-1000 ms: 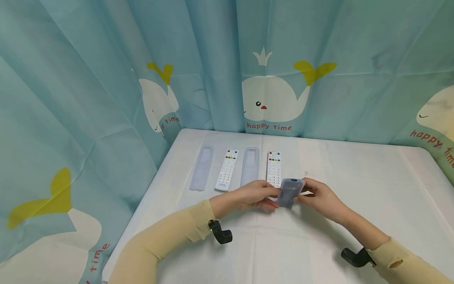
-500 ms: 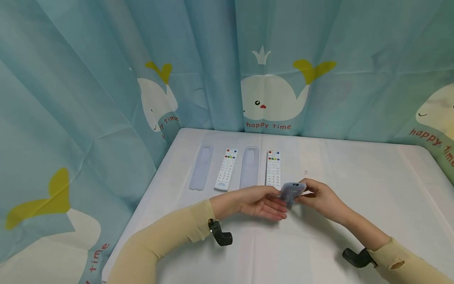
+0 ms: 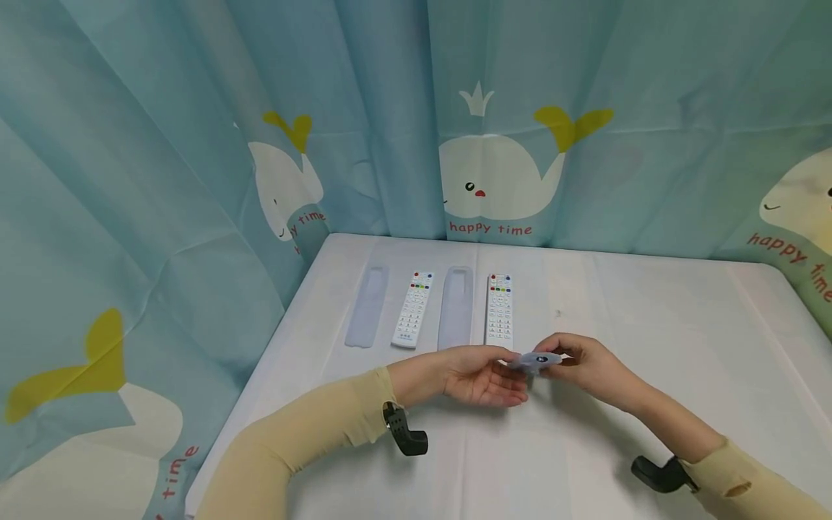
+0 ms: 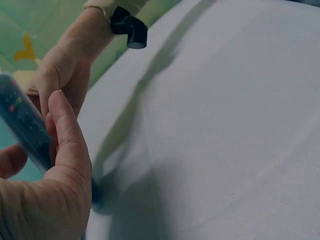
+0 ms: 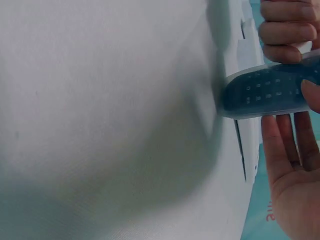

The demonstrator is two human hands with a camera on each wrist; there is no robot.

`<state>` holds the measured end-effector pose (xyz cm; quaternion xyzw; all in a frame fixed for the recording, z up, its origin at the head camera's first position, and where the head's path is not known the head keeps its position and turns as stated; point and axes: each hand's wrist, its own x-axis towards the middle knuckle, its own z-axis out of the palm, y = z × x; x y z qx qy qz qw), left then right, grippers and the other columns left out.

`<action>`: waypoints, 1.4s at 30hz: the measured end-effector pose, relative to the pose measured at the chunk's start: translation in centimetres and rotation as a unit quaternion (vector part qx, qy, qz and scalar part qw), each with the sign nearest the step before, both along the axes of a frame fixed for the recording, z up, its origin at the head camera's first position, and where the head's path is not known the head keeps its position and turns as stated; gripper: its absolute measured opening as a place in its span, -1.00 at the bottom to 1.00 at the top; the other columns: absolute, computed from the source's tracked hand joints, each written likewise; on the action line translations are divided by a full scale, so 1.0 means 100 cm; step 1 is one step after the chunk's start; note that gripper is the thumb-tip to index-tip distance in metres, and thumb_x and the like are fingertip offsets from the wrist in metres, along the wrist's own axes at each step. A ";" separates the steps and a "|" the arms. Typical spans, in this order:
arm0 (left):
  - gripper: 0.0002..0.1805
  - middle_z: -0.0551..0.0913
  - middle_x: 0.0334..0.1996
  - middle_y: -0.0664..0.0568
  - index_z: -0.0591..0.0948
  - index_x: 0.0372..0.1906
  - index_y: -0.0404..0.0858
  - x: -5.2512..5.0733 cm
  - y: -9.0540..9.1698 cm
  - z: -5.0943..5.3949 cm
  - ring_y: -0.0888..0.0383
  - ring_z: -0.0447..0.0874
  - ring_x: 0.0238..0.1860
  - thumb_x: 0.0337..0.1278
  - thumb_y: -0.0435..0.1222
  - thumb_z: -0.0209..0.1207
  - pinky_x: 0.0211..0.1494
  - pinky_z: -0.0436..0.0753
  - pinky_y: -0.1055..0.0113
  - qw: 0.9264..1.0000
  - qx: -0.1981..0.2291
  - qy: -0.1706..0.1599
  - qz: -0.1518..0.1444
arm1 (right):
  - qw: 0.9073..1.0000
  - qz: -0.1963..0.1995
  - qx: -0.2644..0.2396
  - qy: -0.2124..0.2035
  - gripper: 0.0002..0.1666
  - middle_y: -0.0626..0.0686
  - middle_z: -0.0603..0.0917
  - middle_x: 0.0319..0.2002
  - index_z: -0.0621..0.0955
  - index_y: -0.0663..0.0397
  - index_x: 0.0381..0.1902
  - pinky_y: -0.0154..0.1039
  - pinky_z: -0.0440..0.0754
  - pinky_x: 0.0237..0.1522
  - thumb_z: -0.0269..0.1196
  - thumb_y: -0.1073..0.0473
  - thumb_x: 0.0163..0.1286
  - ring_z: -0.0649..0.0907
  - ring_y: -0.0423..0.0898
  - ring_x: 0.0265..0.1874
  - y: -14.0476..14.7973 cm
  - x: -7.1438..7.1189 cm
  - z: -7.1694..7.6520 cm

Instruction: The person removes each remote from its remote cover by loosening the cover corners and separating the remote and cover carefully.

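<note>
Both hands hold a remote control [image 3: 536,362] in a translucent sleeve above the table, with its end turned toward the head camera. My right hand [image 3: 588,370] pinches its right side between thumb and fingers. My left hand [image 3: 479,377] has its thumb at the left side, the other fingers loosely bent below. In the left wrist view the remote control [image 4: 22,120] lies between the left thumb and fingers. Its button side [image 5: 265,92] faces the right wrist camera, with the buttons visible through the sleeve. Part of the remote is cut off there.
Beyond the hands, on the white table [image 3: 650,325], lie an empty translucent sleeve [image 3: 367,307], a white remote [image 3: 413,310], a second sleeve [image 3: 456,307] and another white remote [image 3: 500,310], side by side. A whale-print curtain [image 3: 390,144] hangs behind and left.
The sleeved remote has tilted from showing its face to showing mostly its end. My left fingers have opened out and shifted slightly right beneath it, while my right hand keeps its pinch.
</note>
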<state>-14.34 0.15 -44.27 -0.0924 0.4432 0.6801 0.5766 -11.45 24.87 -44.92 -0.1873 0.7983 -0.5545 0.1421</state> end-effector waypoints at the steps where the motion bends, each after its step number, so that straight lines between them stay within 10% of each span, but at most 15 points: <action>1: -0.63 0.69 -0.31 -0.20 0.59 -0.22 -0.46 0.000 0.000 -0.001 0.03 0.75 -0.29 0.52 -0.17 0.03 -0.12 0.75 0.28 1.000 0.001 -0.002 -0.002 | 1.000 -0.001 0.002 -0.016 -0.78 0.10 0.70 -0.03 0.68 0.12 -0.04 -0.24 0.69 -0.02 0.34 0.36 0.38 0.66 -0.05 -0.02 0.001 0.001 0.002; 9: -0.70 0.67 -0.28 -0.19 0.55 -0.17 -0.46 0.003 0.000 -0.005 0.05 0.74 -0.28 0.48 -0.26 -0.03 -0.15 0.75 0.30 0.999 0.005 -0.017 -0.028 | 0.987 -0.040 0.012 -0.153 -0.53 0.22 0.60 0.19 0.53 0.32 0.24 -0.20 0.58 0.14 0.21 0.12 0.53 0.61 0.00 0.13 0.004 0.006 0.011; 16: -0.72 0.70 -0.24 -0.21 0.60 -0.17 -0.45 0.007 0.001 -0.009 0.02 0.73 -0.22 0.49 -0.27 0.03 0.18 0.57 0.21 0.999 -0.008 -0.021 -0.041 | 0.941 -0.035 -0.069 -0.329 -0.15 0.19 0.61 0.08 0.11 0.53 0.49 -0.25 0.68 0.00 0.20 0.07 0.56 0.69 -0.08 -0.03 0.004 0.009 0.009; 21: -0.73 0.71 -0.31 -0.19 0.61 -0.22 -0.42 0.011 0.004 -0.011 0.05 0.72 -0.29 0.52 -0.30 0.00 -0.05 0.70 0.30 0.998 -0.018 -0.017 -0.063 | 0.922 -0.002 -0.117 -0.368 0.00 0.21 0.60 0.06 -0.10 0.58 0.52 -0.28 0.70 -0.08 0.24 0.18 0.51 0.71 -0.13 -0.15 0.002 0.015 0.006; 28: -0.76 0.71 -0.28 -0.21 0.62 -0.18 -0.43 0.012 0.007 -0.014 0.02 0.76 -0.12 0.56 -0.37 -0.02 -0.12 0.72 0.29 0.998 -0.010 -0.002 -0.060 | 0.927 -0.016 -0.114 -0.357 0.04 0.21 0.54 0.12 -0.13 0.57 0.53 -0.23 0.72 -0.09 0.28 0.26 0.45 0.69 -0.10 -0.14 0.000 0.018 0.003; 34: -0.82 0.71 -0.29 -0.22 0.61 -0.06 -0.46 0.011 0.010 -0.014 -0.02 0.78 -0.12 0.52 -0.41 0.07 -0.05 0.71 0.21 0.994 -0.025 0.090 -0.061 | 0.946 -0.035 -0.086 -0.312 0.08 0.26 0.44 0.21 -0.11 0.49 0.56 -0.13 0.70 -0.03 0.33 0.26 0.41 0.65 -0.02 -0.01 0.000 0.019 0.002; 42: -0.85 0.68 -0.52 -0.09 0.55 -0.35 -0.32 0.011 0.016 -0.014 0.18 0.70 -0.55 0.41 -0.42 0.21 -0.29 0.77 0.25 0.955 -0.098 0.271 -0.064 | 0.975 -0.064 -0.028 -0.210 0.12 0.38 0.30 0.24 -0.04 0.43 0.57 -0.08 0.73 -0.06 0.40 0.32 0.29 0.61 0.06 -0.02 -0.004 0.018 0.001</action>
